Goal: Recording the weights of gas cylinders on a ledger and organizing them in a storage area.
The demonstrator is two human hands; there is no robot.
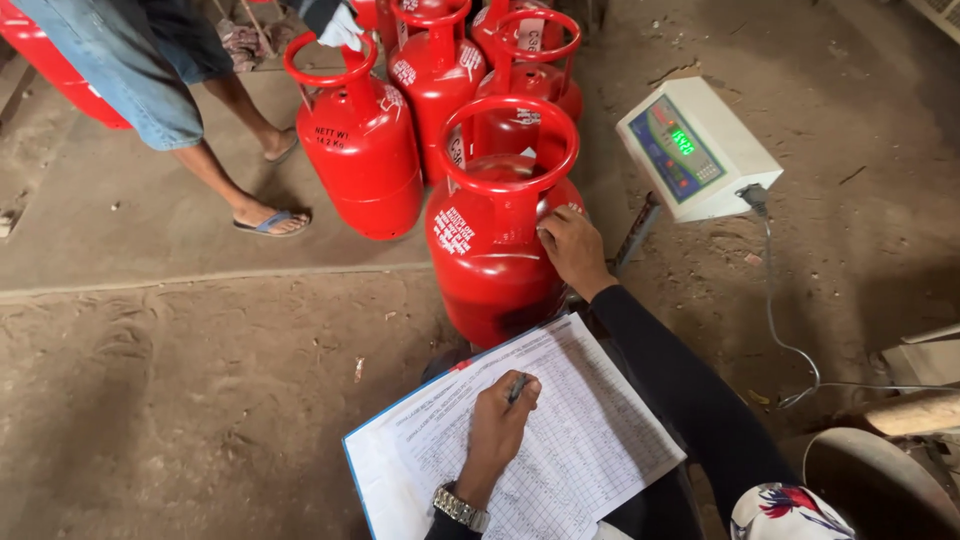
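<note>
- The person's right hand lies flat on the shoulder of the nearest red gas cylinder, fingers together and slightly bent, gripping nothing. It seems placed there to keep the cylinder steady, or to turn it, so that the markings on it can be read.
- This cylinder stands upright just in front of the person, apparently on the platform of a scale, though the platform itself is hidden under it.
- The left hand is closed around a dark pen, with the tip down on a printed record sheet. The wrist carries a metal watch.
- The sheet is a table of many rows, lying on a blue-edged board that rests on the person's lap, close under the hand, so that writing needs no reaching.
- The white scale display sits on a post just right of the cylinder and is tilted up toward the person, so its green digits can be seen while writing. A grey cable runs from it across the dirt floor.
- Further cylinders stand close together behind the first one.
- Another person in denim shorts and sandals stands at the upper left; a gloved hand holds the ring handle of one cylinder.
</note>
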